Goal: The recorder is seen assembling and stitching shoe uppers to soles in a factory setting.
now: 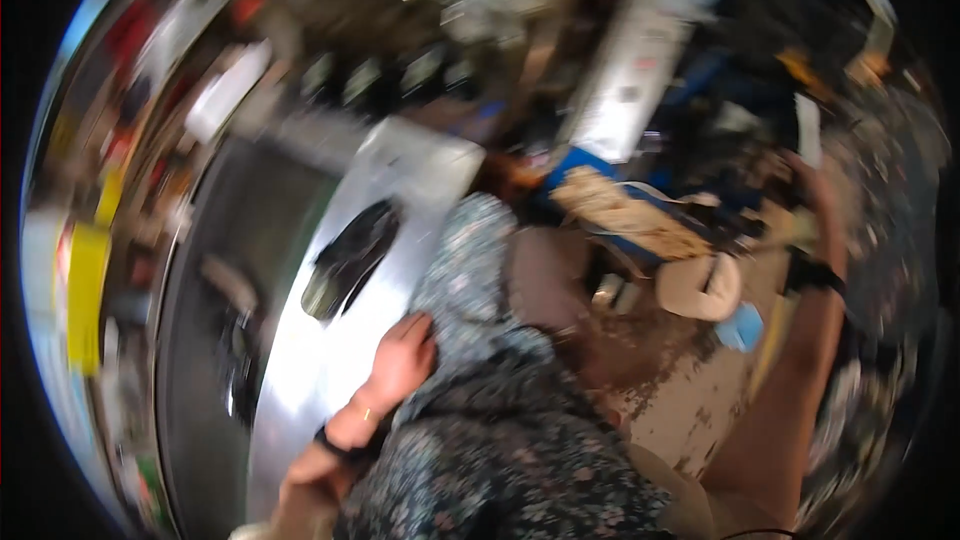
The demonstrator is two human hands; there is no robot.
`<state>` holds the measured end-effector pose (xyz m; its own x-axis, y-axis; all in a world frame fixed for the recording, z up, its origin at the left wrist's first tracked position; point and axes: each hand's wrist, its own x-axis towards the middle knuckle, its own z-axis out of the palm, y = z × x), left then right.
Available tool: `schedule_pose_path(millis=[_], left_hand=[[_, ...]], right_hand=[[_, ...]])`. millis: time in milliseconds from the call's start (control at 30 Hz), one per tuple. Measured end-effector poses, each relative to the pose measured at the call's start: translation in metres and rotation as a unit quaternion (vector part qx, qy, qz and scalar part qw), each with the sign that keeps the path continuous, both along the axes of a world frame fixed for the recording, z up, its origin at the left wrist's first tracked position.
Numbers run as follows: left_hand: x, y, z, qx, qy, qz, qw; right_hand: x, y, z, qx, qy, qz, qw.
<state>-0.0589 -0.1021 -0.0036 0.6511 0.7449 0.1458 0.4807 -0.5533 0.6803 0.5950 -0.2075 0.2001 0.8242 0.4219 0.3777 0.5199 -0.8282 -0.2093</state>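
Note:
My left hand (402, 352) is closed, its fingers curled at the edge of the metal tabletop (300, 400), against the patterned fabric over my lap. What it holds, if anything, is hidden. Just beyond it on the tabletop lies a dark, glossy shoe-like piece (355, 255). Far out to the right stretches my right arm, and my right hand (800, 180) is smeared by motion beside a thin white strip (808, 130). Whether the fingers grip that strip cannot be made out.
Left of the tabletop runs a dark grey belt-like surface (200, 360) carrying dark pieces. A yellow box (88, 295) stands at the far left. Right of my lap are a frayed tan bundle (630, 210), a pale rounded piece (700, 288) and a light-blue scrap (740, 327). Dark clutter fills the upper right.

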Motion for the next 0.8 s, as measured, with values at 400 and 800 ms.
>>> schedule_pose_path(millis=[400, 800], left_hand=[[0.179, 0.031, 0.103, -0.188, -0.288, -0.064, 0.937], [0.064, 0.017, 0.085, -0.368, -0.046, -0.150, 0.917]], right_hand=[[-0.250, 0.004, -0.056, 0.358, -0.056, 0.346, 0.865], [-0.352, 0.008, -0.130, 0.094, 0.821, 0.359, 0.433]])
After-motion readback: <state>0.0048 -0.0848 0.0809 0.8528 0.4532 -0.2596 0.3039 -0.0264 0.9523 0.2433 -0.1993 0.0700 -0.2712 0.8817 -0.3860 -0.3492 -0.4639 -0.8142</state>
